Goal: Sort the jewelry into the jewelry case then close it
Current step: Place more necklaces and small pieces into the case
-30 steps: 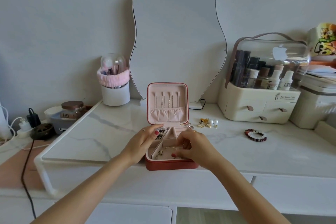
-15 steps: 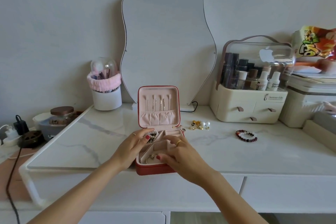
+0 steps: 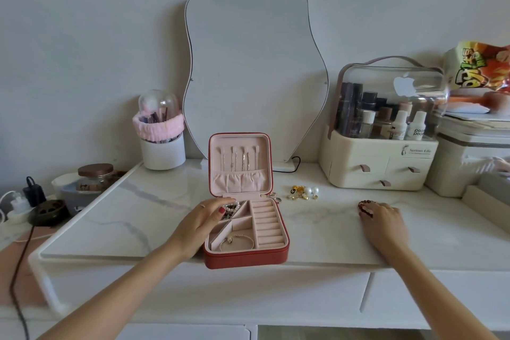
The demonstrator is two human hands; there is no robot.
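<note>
Case: I see the red jewelry case (image 3: 246, 257) open at the vanity's front edge, lid upright.
Left hand (image 3: 199, 225): rests on the case's left rim, fingers relaxed, gripping nothing.
Right hand (image 3: 383, 220): fingertips on the dark red beaded bracelet (image 3: 363, 208); I cannot tell if they pinch it.
Earrings (image 3: 303, 192): loose, right of the case.

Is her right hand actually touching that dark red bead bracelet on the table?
Touching. The head view shows the right hand lying on the table with its fingertips over the bead bracelet, covering part of it, with no gap.
</note>
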